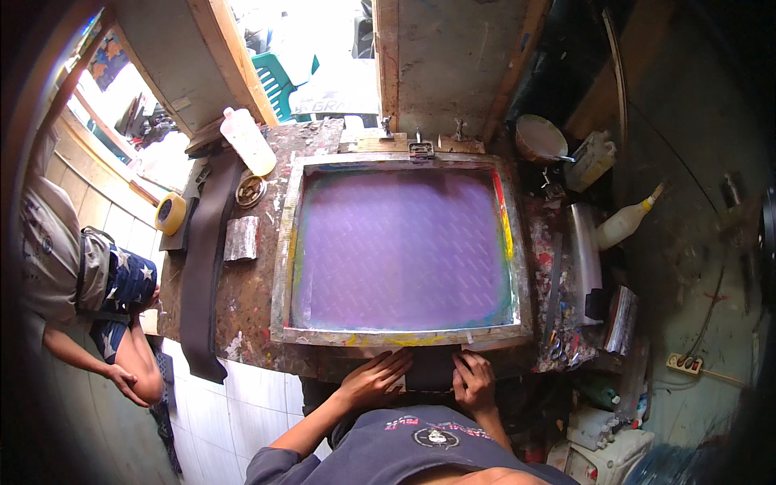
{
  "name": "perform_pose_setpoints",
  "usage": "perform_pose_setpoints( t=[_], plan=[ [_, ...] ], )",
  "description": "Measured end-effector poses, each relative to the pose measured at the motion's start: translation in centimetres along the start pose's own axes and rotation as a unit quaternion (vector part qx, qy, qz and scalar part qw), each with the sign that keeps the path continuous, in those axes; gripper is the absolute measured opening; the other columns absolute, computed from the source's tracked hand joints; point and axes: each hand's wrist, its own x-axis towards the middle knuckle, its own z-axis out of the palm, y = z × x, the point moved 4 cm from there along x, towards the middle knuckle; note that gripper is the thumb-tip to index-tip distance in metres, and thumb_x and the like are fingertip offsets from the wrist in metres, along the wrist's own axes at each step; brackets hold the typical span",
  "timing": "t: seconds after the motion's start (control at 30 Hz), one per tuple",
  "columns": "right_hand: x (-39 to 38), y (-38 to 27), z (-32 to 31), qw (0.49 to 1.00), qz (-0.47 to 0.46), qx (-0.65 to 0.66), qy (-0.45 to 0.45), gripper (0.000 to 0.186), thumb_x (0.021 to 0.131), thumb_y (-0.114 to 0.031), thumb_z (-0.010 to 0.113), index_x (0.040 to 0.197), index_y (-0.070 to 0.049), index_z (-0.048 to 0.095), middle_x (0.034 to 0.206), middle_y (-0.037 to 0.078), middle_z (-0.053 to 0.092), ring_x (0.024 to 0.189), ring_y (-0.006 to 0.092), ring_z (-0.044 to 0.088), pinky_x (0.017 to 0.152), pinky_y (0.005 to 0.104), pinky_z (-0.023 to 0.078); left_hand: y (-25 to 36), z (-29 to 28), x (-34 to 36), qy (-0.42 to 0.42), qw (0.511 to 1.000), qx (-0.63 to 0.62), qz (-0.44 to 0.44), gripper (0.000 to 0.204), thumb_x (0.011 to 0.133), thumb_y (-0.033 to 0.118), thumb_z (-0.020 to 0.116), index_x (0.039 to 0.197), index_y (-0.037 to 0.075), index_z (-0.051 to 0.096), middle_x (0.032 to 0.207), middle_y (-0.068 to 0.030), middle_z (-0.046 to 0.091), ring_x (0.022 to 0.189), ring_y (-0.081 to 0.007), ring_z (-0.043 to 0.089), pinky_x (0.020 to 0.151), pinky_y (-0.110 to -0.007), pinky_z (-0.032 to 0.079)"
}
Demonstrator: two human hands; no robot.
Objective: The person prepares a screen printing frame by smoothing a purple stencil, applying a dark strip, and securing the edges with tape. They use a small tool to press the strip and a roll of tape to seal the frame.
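A wooden-framed printing screen (pixel 279 267) with a purple mesh (pixel 396 250) lies flat on the worn workbench. From beneath its near edge comes a dark fabric strip (pixel 431 369), whose far part the frame hides. My left hand (pixel 376 378) rests at the strip's left side, palm down with fingers stretched toward the frame. On the right side, my right hand (pixel 474 381) has its fingers bent and pressed against the strip's edge. Metal hinge clamps (pixel 420 150) stand at the screen's far edge.
Left on the bench are a long dark strip (pixel 206 259), a tape roll (pixel 170 213), a round tin (pixel 251 191) and a pale bottle (pixel 249 144). A bowl (pixel 541 139), jug (pixel 592 162) and squeeze bottle (pixel 629 224) stand right. Another person's hand (pixel 125 384) hangs at far left.
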Motion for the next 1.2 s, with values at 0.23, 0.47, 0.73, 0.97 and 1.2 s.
perform_pose_setpoints(
  t=[0.23,0.47,0.73,0.97,1.2],
  plan=[
    [-0.1,0.3,0.4,1.0,-0.002,-0.003,0.012,0.03,0.084,-0.015,0.065,0.111,-0.008,0.075,0.114,0.008,0.066,0.111,0.0272,0.061,0.096,0.0413,0.049,0.0,-0.2,0.0,-0.007,1.0,0.001,-0.004,0.064,0.091,0.034,0.064,0.142,-0.001,0.05,0.151,-0.0139,0.047,0.144,-0.0251,0.04,0.119,-0.04,0.031],
    [-0.1,0.3,0.3,1.0,-0.01,-0.004,0.006,0.029,0.082,-0.013,0.066,0.108,-0.005,0.075,0.115,0.009,0.066,0.11,0.0287,0.061,0.096,0.041,0.049,-0.1,0.0,-0.2,0.007,1.0,0.0,0.003,0.065,0.091,0.035,0.065,0.142,-0.001,0.05,0.15,-0.0135,0.049,0.142,-0.0243,0.042,0.118,-0.04,0.033],
    [-0.1,0.3,0.2,1.0,-0.011,0.0,0.005,0.028,0.082,-0.012,0.066,0.108,-0.005,0.075,0.115,0.009,0.066,0.111,0.0291,0.061,0.096,0.0407,0.048,-0.2,0.3,-0.2,0.016,1.0,-0.01,0.004,0.063,0.091,0.035,0.064,0.142,-0.001,0.051,0.149,-0.0137,0.05,0.142,-0.024,0.043,0.118,-0.04,0.033],
    [0.2,0.2,0.1,1.0,-0.006,0.007,0.005,0.027,0.082,-0.014,0.067,0.107,-0.007,0.076,0.113,0.008,0.065,0.112,0.0281,0.061,0.098,0.0413,0.049,-0.2,0.2,-0.4,0.011,1.0,-0.009,-0.001,0.062,0.092,0.035,0.063,0.142,0.0,0.051,0.15,-0.0132,0.049,0.143,-0.0243,0.042,0.118,-0.041,0.032],
    [-0.5,0.1,0.1,1.0,-0.01,0.0,0.008,0.028,0.081,-0.013,0.068,0.108,-0.008,0.075,0.114,0.009,0.065,0.11,0.0287,0.061,0.096,0.0415,0.048,0.2,0.7,-0.9,-0.001,0.998,0.053,0.026,0.059,0.091,0.033,0.064,0.138,-0.001,0.055,0.148,-0.0127,0.051,0.142,-0.0245,0.043,0.115,-0.041,0.036]
  ],
)
